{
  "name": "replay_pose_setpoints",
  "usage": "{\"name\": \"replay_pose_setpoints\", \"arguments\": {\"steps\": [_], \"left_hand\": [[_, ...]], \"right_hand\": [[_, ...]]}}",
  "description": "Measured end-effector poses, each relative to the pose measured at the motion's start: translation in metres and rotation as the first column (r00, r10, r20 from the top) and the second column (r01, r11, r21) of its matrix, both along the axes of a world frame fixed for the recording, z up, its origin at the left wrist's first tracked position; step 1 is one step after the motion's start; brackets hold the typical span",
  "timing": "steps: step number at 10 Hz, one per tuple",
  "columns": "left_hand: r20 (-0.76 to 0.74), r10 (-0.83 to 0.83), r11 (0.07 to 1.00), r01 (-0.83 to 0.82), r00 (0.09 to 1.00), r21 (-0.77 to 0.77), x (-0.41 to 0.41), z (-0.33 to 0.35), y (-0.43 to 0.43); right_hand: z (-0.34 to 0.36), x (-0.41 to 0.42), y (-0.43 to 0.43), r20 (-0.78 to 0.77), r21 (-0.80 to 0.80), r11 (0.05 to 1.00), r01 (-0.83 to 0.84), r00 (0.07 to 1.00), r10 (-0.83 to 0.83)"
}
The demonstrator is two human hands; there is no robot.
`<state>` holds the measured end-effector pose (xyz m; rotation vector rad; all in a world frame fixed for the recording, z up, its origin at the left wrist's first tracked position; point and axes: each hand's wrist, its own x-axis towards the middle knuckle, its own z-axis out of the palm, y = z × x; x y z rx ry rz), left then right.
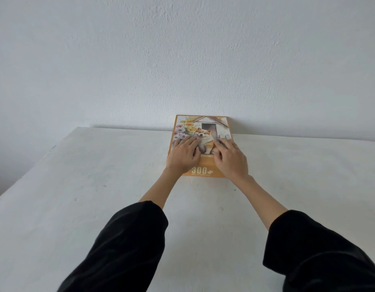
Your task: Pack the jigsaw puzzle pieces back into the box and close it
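An orange jigsaw puzzle box [203,131] lies flat on the white table, its lid on, its far edge against the wall. The lid shows a dog, flowers and a small house, with "300" printed near its front edge. My left hand [183,155] rests palm down on the left half of the lid, fingers spread. On the right half my right hand [229,158] lies flat in the same way. Neither hand grips anything. No loose puzzle pieces are in view.
The white table [98,197] runs to a left edge and meets a plain white wall [182,60] at the back. Black sleeves cover both forearms at the bottom of the view.
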<state>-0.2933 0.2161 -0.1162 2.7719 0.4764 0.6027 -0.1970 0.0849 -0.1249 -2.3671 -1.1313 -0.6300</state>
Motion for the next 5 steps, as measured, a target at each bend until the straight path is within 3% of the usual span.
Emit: {"name": "replay_pose_setpoints", "arguments": {"steps": [2,3,4,5], "left_hand": [[0.006,0.007,1.0,-0.007,1.0,0.027,-0.009,0.002,-0.008],[-0.063,-0.013,0.998,0.017,0.998,0.062,-0.016,0.006,-0.012],[0.061,-0.097,0.995,0.096,0.993,0.015,-0.023,0.011,-0.018],[0.09,-0.064,0.982,0.079,0.994,-0.169,-0.054,0.017,-0.042]], "right_hand": [[0.003,0.0,-0.002,-0.045,-0.079,0.996,-0.049,0.998,0.046],[0.004,-0.008,-0.011,-0.107,-0.132,0.989,-0.069,0.993,0.055],[0.006,-0.025,-0.028,-0.136,-0.021,0.994,-0.103,0.986,0.099],[-0.002,-0.059,-0.063,-0.182,0.134,0.984,-0.12,0.973,0.144]]}}
